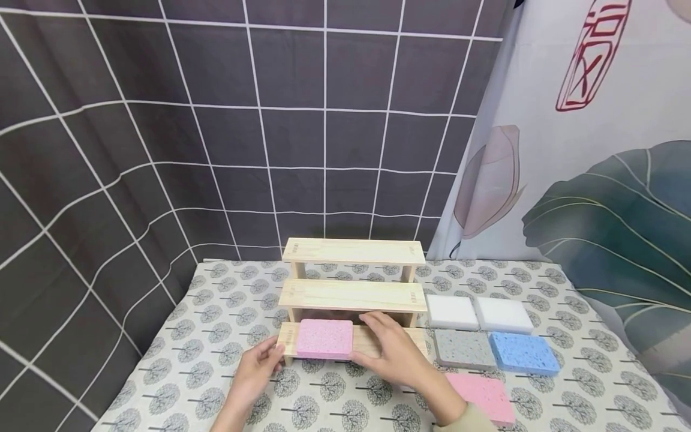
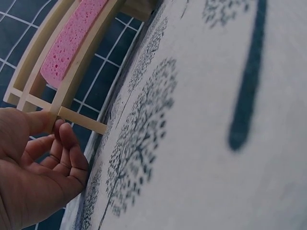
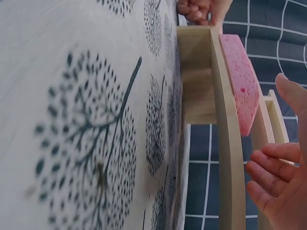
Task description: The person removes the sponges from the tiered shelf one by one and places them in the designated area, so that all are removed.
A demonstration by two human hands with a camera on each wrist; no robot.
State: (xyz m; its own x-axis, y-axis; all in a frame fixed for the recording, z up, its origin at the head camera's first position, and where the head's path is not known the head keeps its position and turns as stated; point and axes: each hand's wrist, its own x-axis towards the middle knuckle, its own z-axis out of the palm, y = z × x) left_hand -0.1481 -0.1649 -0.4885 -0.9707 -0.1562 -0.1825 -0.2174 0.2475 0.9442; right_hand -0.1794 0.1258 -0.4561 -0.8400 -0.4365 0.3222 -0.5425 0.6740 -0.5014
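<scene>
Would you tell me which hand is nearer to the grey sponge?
The right hand: it rests on the rack's bottom shelf, just left of the grey sponge. The left hand is at the rack's far left end.

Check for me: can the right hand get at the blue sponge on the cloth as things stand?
Probably yes. The right hand rests open on the shelf's bottom step, holding nothing, and the blue sponge lies uncovered to its right; only the flat grey sponge lies between.
</scene>
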